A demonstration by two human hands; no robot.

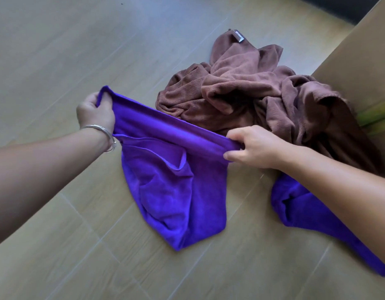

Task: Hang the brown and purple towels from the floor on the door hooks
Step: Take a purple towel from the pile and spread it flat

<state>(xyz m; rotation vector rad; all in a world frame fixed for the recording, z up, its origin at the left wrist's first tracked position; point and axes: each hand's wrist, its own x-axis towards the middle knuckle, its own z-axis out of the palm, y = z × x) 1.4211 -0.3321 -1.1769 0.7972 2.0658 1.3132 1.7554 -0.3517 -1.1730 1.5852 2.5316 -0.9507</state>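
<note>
A purple towel (176, 187) hangs stretched between both hands above the floor. My left hand (94, 113), with a silver bangle at the wrist, grips its upper left corner. My right hand (252, 148) pinches the top edge at the other end. The towel's loose body sags down to the floor, and another purple part (299, 211) lies on the floor under my right forearm. A crumpled brown towel (252, 94) with a small label lies heaped on the floor just behind. No door hooks are in view.
The floor (79, 50) is pale wood-look tile. A tan door or panel (360, 50) rises at the right, against the brown towel. Something green (373, 118) shows at its foot.
</note>
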